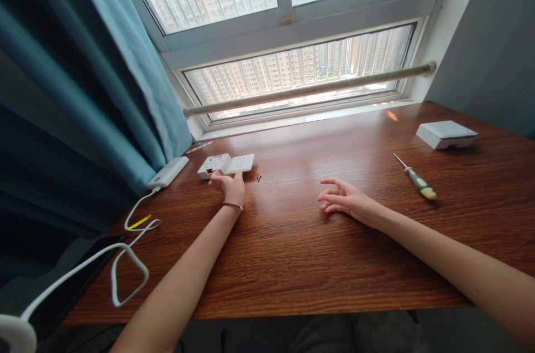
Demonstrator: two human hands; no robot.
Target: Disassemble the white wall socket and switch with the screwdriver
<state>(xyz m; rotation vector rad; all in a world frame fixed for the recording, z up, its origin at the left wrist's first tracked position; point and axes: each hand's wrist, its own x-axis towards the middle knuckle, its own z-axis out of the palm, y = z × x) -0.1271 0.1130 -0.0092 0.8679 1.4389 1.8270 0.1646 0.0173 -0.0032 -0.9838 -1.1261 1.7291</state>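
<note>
My left hand (229,188) is at the near edge of a white wall socket box (214,163). Its fingers are curled against the box, and the thumb points at a flat white socket plate (241,163) with small slots, lying against the box's right side. The fingertips are partly hidden. Just right of the plate lie a few small screws (258,177). My right hand (349,201) is held over the middle of the desk, its fingers loosely stretched and apart, with nothing in it. Further right is a screwdriver (418,181) with a grey and yellow handle.
Another white box (446,134) sits at the back right of the brown wooden desk (288,264). At the left are a white power strip (168,172) with its looping cable (132,253), a yellow strip (140,221) and a blue curtain (137,86). A barred window lies beyond.
</note>
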